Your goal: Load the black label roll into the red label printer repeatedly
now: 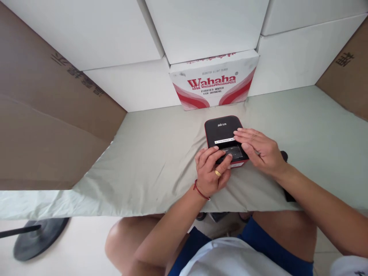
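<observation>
A black box (222,132) with red sides lies on the cloth in front of me, white lettering on its top and a white label strip (224,141) across the middle. Below the strip, a dark shiny panel or recess (235,152) faces up, partly covered by fingers. My left hand (209,166), with a gold ring and a red wrist cord, curls over the box's near left corner, its thumb on the shiny panel. Against the right edge rests my right hand (260,149), fingers stretched out over the top and thumb near the panel.
A white-and-red Wahaha water carton (214,90) stands behind the box, before stacked white boxes (207,27). Brown cardboard walls (51,115) flank the cloth-covered table (149,165). A dark object (289,196) is partly hidden under my right forearm. A round black base (40,237) stands on the floor.
</observation>
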The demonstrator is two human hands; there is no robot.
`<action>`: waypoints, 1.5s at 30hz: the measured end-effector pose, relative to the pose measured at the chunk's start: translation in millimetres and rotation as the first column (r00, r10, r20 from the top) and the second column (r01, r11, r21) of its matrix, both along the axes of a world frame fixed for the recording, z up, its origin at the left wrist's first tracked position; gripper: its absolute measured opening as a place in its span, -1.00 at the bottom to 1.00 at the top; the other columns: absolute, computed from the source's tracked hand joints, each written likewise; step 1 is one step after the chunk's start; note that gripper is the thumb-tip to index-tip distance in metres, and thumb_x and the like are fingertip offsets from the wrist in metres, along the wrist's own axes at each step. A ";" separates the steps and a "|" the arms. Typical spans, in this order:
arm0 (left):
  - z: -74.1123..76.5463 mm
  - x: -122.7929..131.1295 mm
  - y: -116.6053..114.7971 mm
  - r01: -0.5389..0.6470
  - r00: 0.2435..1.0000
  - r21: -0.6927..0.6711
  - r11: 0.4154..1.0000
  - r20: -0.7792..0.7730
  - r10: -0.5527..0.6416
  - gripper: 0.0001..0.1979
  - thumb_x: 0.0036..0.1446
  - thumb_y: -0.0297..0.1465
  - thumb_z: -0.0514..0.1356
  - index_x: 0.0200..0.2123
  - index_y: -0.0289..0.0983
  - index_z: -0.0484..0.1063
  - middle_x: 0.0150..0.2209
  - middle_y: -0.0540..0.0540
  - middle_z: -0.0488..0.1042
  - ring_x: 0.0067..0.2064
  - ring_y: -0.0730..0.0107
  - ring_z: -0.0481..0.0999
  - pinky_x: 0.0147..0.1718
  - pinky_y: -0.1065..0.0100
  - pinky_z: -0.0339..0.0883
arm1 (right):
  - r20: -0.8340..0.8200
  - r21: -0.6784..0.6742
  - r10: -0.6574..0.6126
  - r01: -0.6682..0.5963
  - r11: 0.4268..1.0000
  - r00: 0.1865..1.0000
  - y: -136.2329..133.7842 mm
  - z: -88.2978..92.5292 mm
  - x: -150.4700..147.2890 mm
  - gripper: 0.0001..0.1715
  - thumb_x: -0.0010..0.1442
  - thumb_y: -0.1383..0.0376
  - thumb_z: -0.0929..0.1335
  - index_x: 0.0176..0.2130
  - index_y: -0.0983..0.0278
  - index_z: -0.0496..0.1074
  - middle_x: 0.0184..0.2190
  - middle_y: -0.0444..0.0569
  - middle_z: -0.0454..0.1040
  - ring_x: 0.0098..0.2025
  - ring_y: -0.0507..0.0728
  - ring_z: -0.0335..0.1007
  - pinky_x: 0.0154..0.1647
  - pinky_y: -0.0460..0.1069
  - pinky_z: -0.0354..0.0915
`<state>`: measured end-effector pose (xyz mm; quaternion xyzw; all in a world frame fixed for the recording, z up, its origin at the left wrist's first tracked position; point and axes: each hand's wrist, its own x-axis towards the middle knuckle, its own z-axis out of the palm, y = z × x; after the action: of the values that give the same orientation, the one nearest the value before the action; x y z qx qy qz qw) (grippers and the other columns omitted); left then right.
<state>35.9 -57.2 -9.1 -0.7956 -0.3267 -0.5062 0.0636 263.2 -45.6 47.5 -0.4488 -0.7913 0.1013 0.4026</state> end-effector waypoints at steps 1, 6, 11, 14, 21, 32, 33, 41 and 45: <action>0.5 -1.3 0.6 0.020 1.000 -0.020 1.000 0.018 -0.020 -0.59 0.31 -0.37 0.25 0.19 0.04 0.56 -0.02 -0.11 0.71 0.16 0.09 0.63 0.25 0.00 0.38 | -0.027 0.011 0.007 -0.006 1.000 1.000 -0.3 -4.0 -0.4 -0.56 0.53 0.21 0.24 0.13 0.12 0.67 0.18 0.03 0.68 0.30 0.25 0.58 0.44 0.32 0.38; 3.9 -11.4 6.0 0.090 0.981 -0.176 0.980 0.185 -0.057 -0.44 0.48 -0.22 0.11 0.48 -0.06 0.25 0.25 -0.23 0.61 0.38 0.05 0.51 0.42 -0.10 0.20 | -0.124 0.095 0.033 -0.021 0.995 0.992 0.2 -11.0 -4.2 -0.59 0.52 0.30 0.28 0.14 0.16 0.67 0.14 0.05 0.70 0.28 0.24 0.60 0.37 0.28 0.47; 8.3 -14.8 7.1 0.121 0.948 -0.380 0.917 0.319 0.008 -0.51 0.58 -0.23 -0.02 0.47 -0.04 0.30 0.19 -0.15 0.68 0.27 0.15 0.61 0.40 0.01 0.14 | -0.142 0.052 0.013 -0.006 0.999 0.990 -1.4 -11.4 -5.6 -0.58 0.52 0.29 0.26 0.12 0.11 0.67 0.15 0.00 0.70 0.29 0.23 0.59 0.38 0.28 0.46; 8.7 -15.0 8.8 0.141 0.939 -0.377 0.915 0.345 -0.003 -0.55 0.57 -0.25 0.03 0.41 -0.04 0.40 0.12 -0.13 0.71 0.22 0.13 0.63 0.29 0.05 0.24 | -0.136 0.024 0.000 0.003 1.000 0.991 -1.6 -10.4 -5.6 -0.58 0.53 0.27 0.25 0.08 0.11 0.68 0.13 0.00 0.71 0.27 0.22 0.61 0.37 0.28 0.47; -2.7 -12.8 18.0 0.333 0.796 -0.442 0.833 0.605 0.003 -0.66 0.45 -0.27 0.22 0.23 -0.04 0.53 0.01 -0.09 0.71 0.16 0.14 0.64 0.33 0.03 0.31 | -0.073 0.143 0.065 -0.054 0.988 0.995 -8.9 -16.6 -5.3 -0.63 0.50 0.19 0.31 0.12 0.17 0.64 0.15 0.06 0.70 0.23 0.28 0.58 0.35 0.34 0.40; -3.4 -13.6 38.2 0.724 0.517 -0.507 0.468 0.848 0.119 -0.03 0.02 -0.25 0.48 0.45 0.23 0.18 0.56 0.05 0.17 0.65 0.06 -0.02 0.59 0.01 -0.03 | -0.050 0.399 0.102 -0.074 0.914 0.994 -20.9 -21.8 -9.5 -0.67 0.49 0.21 0.33 0.04 0.13 0.68 -0.17 -0.01 0.67 -0.04 0.23 0.45 -0.01 0.18 0.45; -3.3 -13.6 38.4 0.745 0.510 -0.505 0.435 0.853 0.116 -0.01 0.02 -0.24 0.49 0.46 0.24 0.16 0.57 0.05 0.15 0.66 0.06 -0.04 0.60 0.01 -0.03 | -0.047 0.403 0.102 -0.074 0.912 0.994 -20.7 -21.5 -9.4 -0.68 0.50 0.21 0.33 0.03 0.13 0.68 -0.17 -0.01 0.67 -0.05 0.23 0.45 -0.02 0.18 0.45; -4.9 -12.2 40.4 0.805 0.471 -0.475 0.355 0.876 0.104 0.02 0.01 -0.21 0.55 0.45 0.25 0.14 0.59 0.03 0.11 0.66 0.05 -0.02 0.59 0.00 0.02 | -0.045 0.414 0.172 -0.139 0.899 0.984 -15.4 -23.8 -8.6 -0.74 0.42 0.30 0.38 0.01 0.16 0.66 -0.17 0.01 0.66 -0.10 0.21 0.49 -0.07 0.15 0.49; -11.2 -10.7 38.5 0.779 0.486 -0.482 0.401 0.868 0.099 -0.09 0.05 -0.20 0.52 0.40 0.22 0.21 0.58 0.02 0.13 0.65 0.07 0.01 0.59 0.00 0.04 | -0.014 0.306 0.218 -0.204 0.930 0.976 -12.6 -3.4 -6.8 -0.75 0.46 0.27 0.36 -0.18 0.21 0.65 -0.25 0.02 0.64 -0.19 0.18 0.47 -0.12 0.11 0.47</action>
<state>25.1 -18.7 -20.4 -0.4471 -0.3175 -0.5682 -0.6136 256.4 -58.2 44.0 -0.2918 -0.8312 0.0324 0.4721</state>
